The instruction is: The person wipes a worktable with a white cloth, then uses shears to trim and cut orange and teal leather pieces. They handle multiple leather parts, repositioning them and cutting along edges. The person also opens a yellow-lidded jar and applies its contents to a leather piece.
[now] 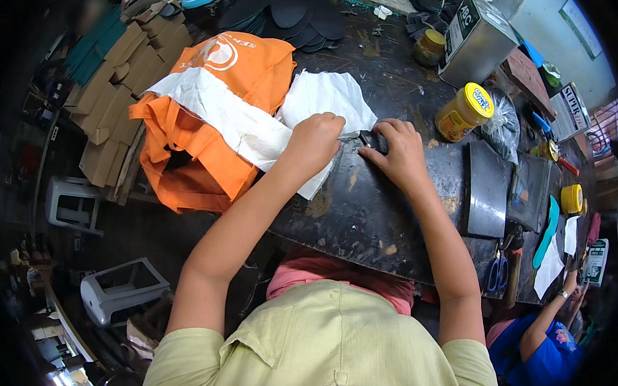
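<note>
Over the dark worktable (363, 224), my two hands work close together. My left hand (316, 141) is closed, its fingertips pinching something thin and greyish whose kind I cannot make out. Just right of it, my right hand (399, 154) grips a small black piece (373, 140) between thumb and fingers; its kind is unclear. White cloth (328, 99) lies behind and under my left hand. A white strip (219, 108) runs from there over an orange fabric bag (259, 68) on the left.
A yellow-lidded jar (465, 112), a metal can (476, 41) and a black slab (486, 188) stand or lie to the right. Scissors (498, 271) are at the near edge. Black sole-shaped pieces (290, 14) are heaped behind. A co-worker in blue (535, 351) sits right; grey stools (122, 291) stand left.
</note>
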### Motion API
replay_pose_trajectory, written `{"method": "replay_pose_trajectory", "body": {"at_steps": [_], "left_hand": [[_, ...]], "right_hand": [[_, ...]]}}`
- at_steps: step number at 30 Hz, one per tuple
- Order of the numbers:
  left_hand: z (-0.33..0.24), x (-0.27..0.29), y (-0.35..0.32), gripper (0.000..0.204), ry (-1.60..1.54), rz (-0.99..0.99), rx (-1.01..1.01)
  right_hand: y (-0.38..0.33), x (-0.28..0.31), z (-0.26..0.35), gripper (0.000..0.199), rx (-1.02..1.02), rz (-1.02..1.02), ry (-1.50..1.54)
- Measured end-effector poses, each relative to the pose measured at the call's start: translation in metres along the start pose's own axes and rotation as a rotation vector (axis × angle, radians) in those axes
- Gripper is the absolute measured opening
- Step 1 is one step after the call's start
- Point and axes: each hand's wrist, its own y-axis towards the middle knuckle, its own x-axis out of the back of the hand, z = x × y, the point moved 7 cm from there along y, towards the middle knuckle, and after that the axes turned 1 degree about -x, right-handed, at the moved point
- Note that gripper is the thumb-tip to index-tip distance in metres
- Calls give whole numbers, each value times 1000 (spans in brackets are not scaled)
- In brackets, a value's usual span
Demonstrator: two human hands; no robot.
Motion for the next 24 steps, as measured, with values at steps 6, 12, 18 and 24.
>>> {"method": "replay_pose_trajectory", "body": {"at_steps": [6,12,18,24], "left_hand": [[22,-7,24,10,68,-75,-17],[64,29,43,23,-186,-268,222],[69,53,48,28,-215,-316,213],[56,56,40,18,-226,-337,95]], "right_hand": [[13,-6,-30,18,21,-95,-1],[4,28,-55,19,-136,-169,-149],[21,-4,10,26,196,-61,199],[50,-63,34,47,344,102,56]]}}
